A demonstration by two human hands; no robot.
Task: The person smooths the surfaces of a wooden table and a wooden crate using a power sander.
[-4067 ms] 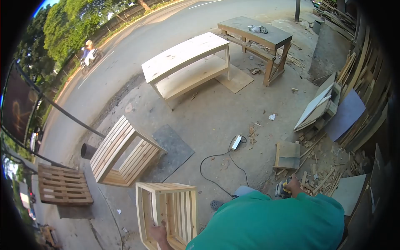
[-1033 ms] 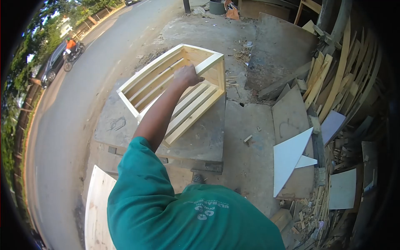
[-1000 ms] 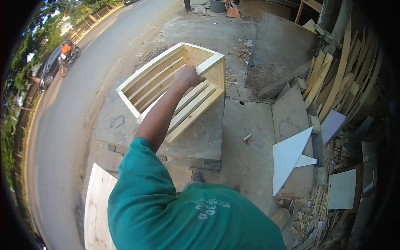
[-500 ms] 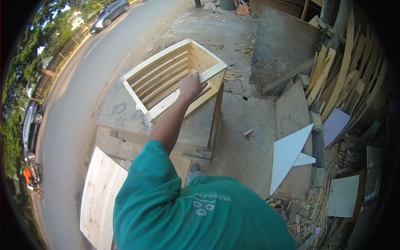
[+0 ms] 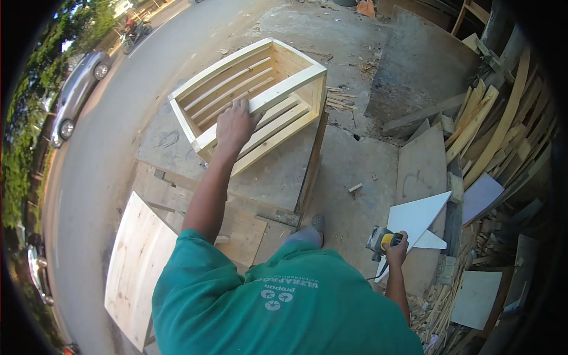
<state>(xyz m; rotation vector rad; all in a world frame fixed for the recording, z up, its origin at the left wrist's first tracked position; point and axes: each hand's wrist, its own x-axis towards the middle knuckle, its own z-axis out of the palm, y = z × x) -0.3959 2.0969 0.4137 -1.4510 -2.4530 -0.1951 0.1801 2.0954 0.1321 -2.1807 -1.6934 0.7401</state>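
Observation:
A pale wooden slatted crate point(image 5: 289, 89) rests on the worktable point(image 5: 269, 180), its open top facing up. My left hand point(image 5: 235, 125) is closed over the crate's near top rail, fingers curled over the inner edge. Out to the right, my right hand point(image 5: 397, 248) grips a yellow-and-black power sander point(image 5: 381, 241), with a dark cord hanging below it. The sander is held in the air, apart from the crate.
A curved wooden panel point(image 5: 139, 266) stands left of my body. On the right are white board pieces point(image 5: 419, 216), a large pile of wood offcuts point(image 5: 503, 136) and scraps on the ground. A road point(image 5: 97, 177) with vehicles runs along the left.
My right hand has come into view with the sander. My left hand has slid left along the rail, and the crate's near slatted side shows more now.

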